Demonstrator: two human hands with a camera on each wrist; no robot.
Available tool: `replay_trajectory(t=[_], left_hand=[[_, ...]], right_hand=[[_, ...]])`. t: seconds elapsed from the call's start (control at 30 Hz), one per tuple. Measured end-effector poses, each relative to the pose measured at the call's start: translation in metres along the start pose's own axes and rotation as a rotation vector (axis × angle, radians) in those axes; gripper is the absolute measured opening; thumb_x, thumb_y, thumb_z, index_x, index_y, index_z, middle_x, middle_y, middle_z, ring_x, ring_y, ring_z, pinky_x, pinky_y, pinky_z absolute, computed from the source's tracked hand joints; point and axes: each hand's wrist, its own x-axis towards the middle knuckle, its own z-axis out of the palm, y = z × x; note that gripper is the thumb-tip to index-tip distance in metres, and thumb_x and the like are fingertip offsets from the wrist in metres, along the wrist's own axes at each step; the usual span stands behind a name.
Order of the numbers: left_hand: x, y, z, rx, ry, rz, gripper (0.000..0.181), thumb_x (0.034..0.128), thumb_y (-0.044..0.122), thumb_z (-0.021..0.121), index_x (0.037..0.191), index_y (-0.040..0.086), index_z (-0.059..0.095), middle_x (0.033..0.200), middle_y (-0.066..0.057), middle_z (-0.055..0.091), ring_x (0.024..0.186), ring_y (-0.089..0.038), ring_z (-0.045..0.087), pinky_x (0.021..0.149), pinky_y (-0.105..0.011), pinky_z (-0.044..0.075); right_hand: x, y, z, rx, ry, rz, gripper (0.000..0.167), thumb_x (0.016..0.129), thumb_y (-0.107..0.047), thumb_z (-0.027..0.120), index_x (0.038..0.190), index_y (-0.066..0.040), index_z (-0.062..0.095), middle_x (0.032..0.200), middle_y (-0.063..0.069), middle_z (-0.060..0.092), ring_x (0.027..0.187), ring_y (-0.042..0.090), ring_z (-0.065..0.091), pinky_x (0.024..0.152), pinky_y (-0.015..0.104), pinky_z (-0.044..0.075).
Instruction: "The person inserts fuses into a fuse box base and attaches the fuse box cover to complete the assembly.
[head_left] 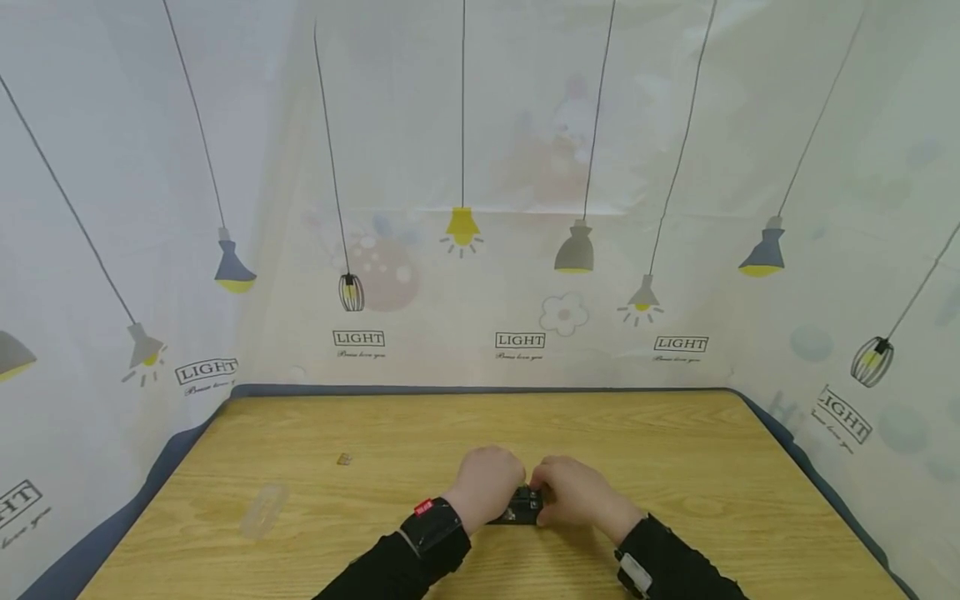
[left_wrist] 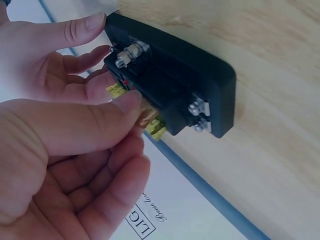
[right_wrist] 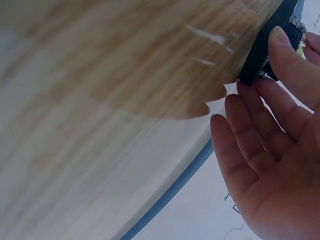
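Observation:
A black plastic device (left_wrist: 170, 65) with a rounded slab base and bolted metal terminals (left_wrist: 131, 54) fills the middle of the left wrist view; it resembles a panel meter seen from behind. My left hand (head_left: 487, 485) pinches a small copper-coloured piece (left_wrist: 148, 116) between thumb and finger, against yellow parts (left_wrist: 157, 129) on the device's side. My right hand (head_left: 579, 496) holds the device's other end, its thumb at the edge and fingers behind. In the head view the device (head_left: 522, 507) sits low over the table, partly covered by both hands.
On the wooden table (head_left: 420, 425), a small amber-coloured piece (head_left: 344, 458) lies left of the hands. Nearer the left edge is a clear plastic piece (head_left: 264, 511). Sheets printed with hanging lamps (head_left: 462, 225) surround the table at the back and sides.

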Motion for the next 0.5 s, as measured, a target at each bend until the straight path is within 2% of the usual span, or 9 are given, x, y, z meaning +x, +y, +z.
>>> replay_trajectory(t=[0.3,0.5], left_hand=[[-0.0016,-0.0014,0.0024,0.026,0.009,0.009,0.012,0.0848,0.017,0.078,0.075,0.022,0.072,0.070,0.007,0.063,0.063,-0.008,0.057,0.053,-0.025,0.049],[-0.0015,-0.0025,0.0074,0.003,0.012,0.017,0.012,0.0869,0.016,0.077,0.077,0.022,0.073,0.071,0.007,0.064,0.065,-0.008,0.058,0.055,-0.025,0.050]], right_hand=[[0.0003,0.0006,0.0008,-0.014,-0.009,0.008,0.032,0.068,-0.016,0.091,0.093,-0.010,0.071,0.087,-0.005,0.059,0.078,0.013,0.055,0.072,0.035,0.050],[0.0002,0.0015,0.0010,-0.014,-0.008,-0.001,0.033,0.068,-0.016,0.091,0.093,-0.010,0.070,0.088,-0.004,0.059,0.081,0.015,0.057,0.075,0.036,0.051]])
